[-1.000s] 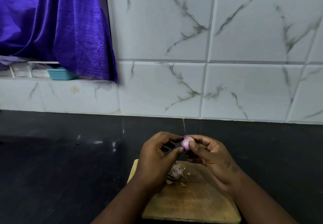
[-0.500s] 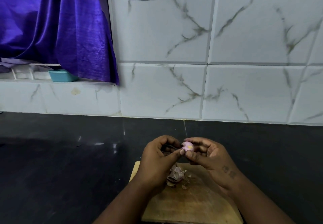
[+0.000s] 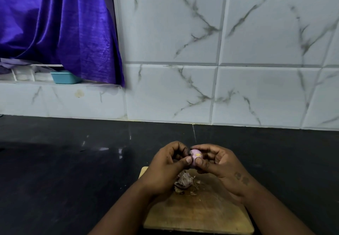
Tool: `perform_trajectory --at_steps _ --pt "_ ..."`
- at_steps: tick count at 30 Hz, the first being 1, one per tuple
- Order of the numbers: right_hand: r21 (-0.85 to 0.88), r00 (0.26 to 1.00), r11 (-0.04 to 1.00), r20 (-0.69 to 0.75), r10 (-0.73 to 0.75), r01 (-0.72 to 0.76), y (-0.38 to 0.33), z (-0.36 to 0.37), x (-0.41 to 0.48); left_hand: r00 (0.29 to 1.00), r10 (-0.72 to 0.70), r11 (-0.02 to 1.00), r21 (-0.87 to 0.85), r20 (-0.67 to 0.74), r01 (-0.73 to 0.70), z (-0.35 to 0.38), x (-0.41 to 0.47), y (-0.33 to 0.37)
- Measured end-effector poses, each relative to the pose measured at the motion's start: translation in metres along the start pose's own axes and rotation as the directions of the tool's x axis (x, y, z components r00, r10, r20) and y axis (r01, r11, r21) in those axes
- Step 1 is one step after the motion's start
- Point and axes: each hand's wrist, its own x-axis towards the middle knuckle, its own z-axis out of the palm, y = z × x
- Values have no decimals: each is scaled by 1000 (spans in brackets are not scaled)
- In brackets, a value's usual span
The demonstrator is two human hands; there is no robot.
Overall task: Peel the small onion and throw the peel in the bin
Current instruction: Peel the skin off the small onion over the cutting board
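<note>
A small pale pink onion (image 3: 196,155) is pinched between the fingertips of both hands, held above the far end of a wooden cutting board (image 3: 198,214). My left hand (image 3: 166,168) grips it from the left with thumb and fingers curled. My right hand (image 3: 218,163) holds it from the right, thumb pressed on its front. A heap of dry brownish peel (image 3: 184,180) lies on the board just beneath the hands. No bin is in view.
The board sits on a dark countertop (image 3: 64,170) that runs back to a white marbled tile wall (image 3: 220,88). A purple curtain (image 3: 55,23) hangs at the upper left over a ledge holding a small teal tub (image 3: 63,77).
The onion has turned a little in my fingers, and a yellowish spot now shows on its top. Both hands stay above the board in nearly the same place.
</note>
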Motion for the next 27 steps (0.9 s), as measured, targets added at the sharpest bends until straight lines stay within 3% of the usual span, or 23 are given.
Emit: perform_trajectory --at_steps 5,16,27 --pt "59 1000 998 0 29 -29 0 1 0 1000 12 998 57 -29 -11 4 -1 -4" --pt "127 995 991 -95 43 -31 2 4 2 959 50 999 -3 -280 -53 18 3 -6" --pt "57 994 998 -110 28 -22 1 6 1 956 79 997 -2 -281 -83 15 2 -5"
